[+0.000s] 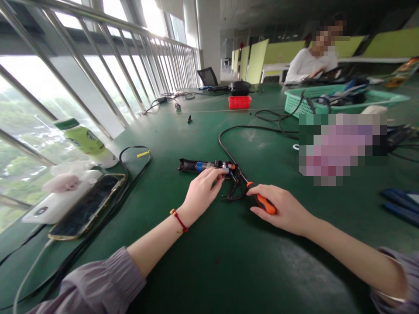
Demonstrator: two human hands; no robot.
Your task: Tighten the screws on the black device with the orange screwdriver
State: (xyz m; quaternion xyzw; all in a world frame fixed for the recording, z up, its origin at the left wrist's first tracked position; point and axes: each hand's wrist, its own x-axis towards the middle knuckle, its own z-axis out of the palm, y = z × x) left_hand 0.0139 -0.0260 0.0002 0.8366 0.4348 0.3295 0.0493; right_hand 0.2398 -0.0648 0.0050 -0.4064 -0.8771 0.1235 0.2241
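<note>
While the dark green table carries everything within reach, the biggest container on it is a mint-green basket with perforated walls at the far right, holding a jumble of dark and blue items too tangled to tell apart. At the left is a green-capped bottle; how full it is cannot be made out. Farther across, near the middle, sits a small red box, its inside hidden by its front wall. A long dark assembly lies near the centre, with the left hand pinching its right end. It looks light and stiff, but that exposed end is probably fragile, so the smooth dark section at its left seems the safer hold. The right hand grips an orange-and-black screwdriver, likely rigid and best held by its thick handle; whether its tip touches the assembly cannot be told. Thin wires there look soft and easily snagged.
</note>
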